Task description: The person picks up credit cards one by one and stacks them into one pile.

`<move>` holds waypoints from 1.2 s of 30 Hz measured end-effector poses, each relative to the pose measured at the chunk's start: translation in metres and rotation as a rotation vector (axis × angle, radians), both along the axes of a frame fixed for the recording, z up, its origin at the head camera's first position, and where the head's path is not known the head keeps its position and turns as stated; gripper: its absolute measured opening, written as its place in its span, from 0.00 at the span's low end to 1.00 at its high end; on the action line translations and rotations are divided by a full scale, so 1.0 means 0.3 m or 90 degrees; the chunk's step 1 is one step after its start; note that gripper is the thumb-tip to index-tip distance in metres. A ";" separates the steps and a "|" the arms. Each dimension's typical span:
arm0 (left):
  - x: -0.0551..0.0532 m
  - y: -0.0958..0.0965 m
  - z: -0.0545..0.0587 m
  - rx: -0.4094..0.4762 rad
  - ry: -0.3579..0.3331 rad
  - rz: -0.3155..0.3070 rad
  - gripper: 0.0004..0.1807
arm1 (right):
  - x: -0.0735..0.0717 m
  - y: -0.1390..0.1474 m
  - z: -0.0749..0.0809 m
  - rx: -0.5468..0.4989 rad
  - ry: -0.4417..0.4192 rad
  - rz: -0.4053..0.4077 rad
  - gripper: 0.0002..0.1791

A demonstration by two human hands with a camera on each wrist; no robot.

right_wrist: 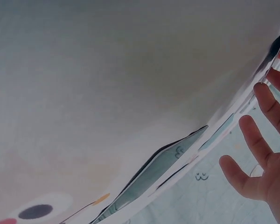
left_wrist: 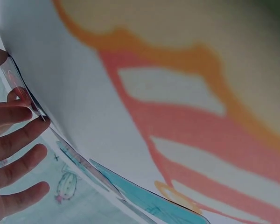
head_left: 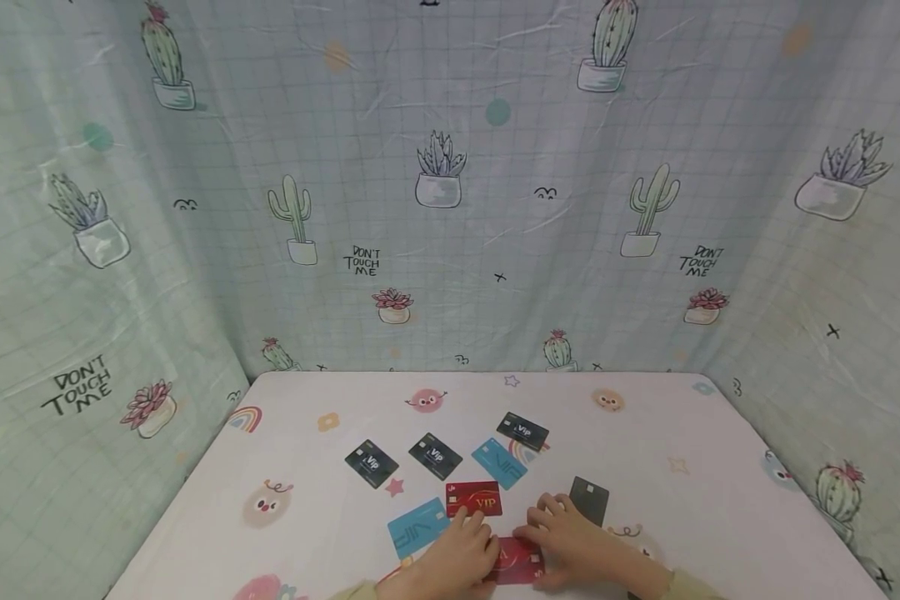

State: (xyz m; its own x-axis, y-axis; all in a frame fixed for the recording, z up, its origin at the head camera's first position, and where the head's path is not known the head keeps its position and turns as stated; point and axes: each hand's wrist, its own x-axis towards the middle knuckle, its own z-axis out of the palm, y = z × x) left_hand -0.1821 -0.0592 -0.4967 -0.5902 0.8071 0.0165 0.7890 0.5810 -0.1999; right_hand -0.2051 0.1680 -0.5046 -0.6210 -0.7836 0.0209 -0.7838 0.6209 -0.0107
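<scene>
Near the table's front edge, a red card point(head_left: 516, 562) lies between my two hands. My left hand point(head_left: 457, 554) holds its left end, thumb at the near edge and index finger at the far edge; the left wrist view shows the same red card point(left_wrist: 16, 83) between thumb and fingertips, the other fingers spread. From the other side, my right hand point(head_left: 573, 542) grips the right end between thumb and fingers. A second red VIP card point(head_left: 474, 498) lies just beyond my left fingertips. Beside my left hand is a blue card point(head_left: 417, 527); a dark card point(head_left: 588, 500) lies beyond my right hand.
Farther back lie black Vip cards, one at the left point(head_left: 371, 463), one in the middle point(head_left: 436, 456) and one at the right point(head_left: 522, 431). Another blue card point(head_left: 499, 463) sits among them. A cactus-print curtain point(head_left: 450, 292) surrounds the patterned white table point(head_left: 307, 467).
</scene>
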 end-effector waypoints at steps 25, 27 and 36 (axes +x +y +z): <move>-0.010 -0.030 -0.001 0.003 -0.001 0.008 0.30 | -0.002 -0.014 -0.007 -0.007 0.028 -0.005 0.31; -0.012 -0.032 -0.004 0.004 0.011 0.002 0.30 | -0.002 -0.018 -0.004 -0.006 0.031 -0.004 0.31; -0.014 -0.036 -0.011 0.009 0.037 0.001 0.29 | -0.002 -0.030 0.004 -0.005 0.034 -0.008 0.31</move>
State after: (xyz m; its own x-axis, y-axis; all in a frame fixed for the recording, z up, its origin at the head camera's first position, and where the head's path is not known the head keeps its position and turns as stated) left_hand -0.1863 -0.0699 -0.5001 -0.5893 0.8055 0.0623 0.7750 0.5854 -0.2379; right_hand -0.2055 0.1590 -0.5033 -0.6282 -0.7757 0.0602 -0.7759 0.6304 0.0260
